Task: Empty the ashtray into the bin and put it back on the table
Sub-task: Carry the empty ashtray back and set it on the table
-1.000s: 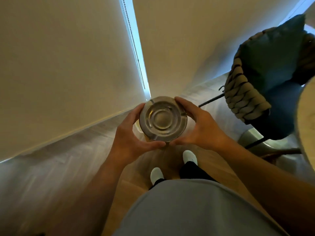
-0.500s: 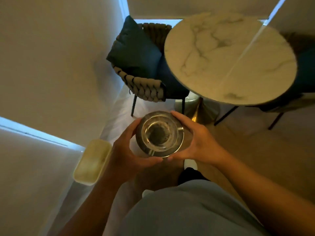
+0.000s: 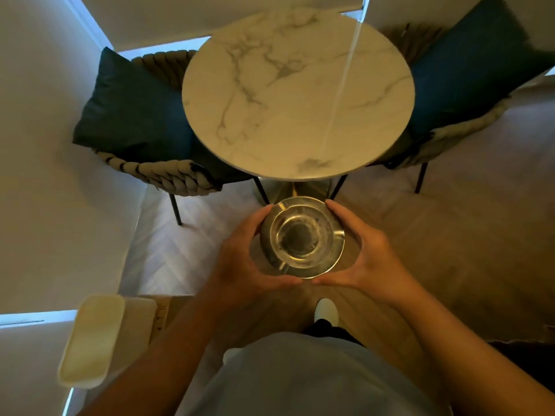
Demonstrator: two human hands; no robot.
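Note:
A round metal ashtray (image 3: 301, 237) is held upright at waist height, its bowl looking bare. My left hand (image 3: 243, 259) grips its left rim and my right hand (image 3: 365, 259) grips its right rim, thumbs meeting under the near edge. The round white marble table (image 3: 297, 94) stands just beyond the ashtray, its near edge a short way ahead of my fingertips. A cream rectangular bin (image 3: 93, 340) sits on the floor at the lower left, beside the wall.
Two woven chairs with dark blue cushions flank the table, one on the left (image 3: 144, 124) and one on the right (image 3: 468, 85). Pale walls close in on the left. Wooden floor (image 3: 465, 235) stretches to the right. One white shoe (image 3: 326, 310) shows below my hands.
My view has swung from the wall and window round to the table, which now sits centred ahead and closer. The bin has dropped to the lower left. Both hands still hold the ashtray.

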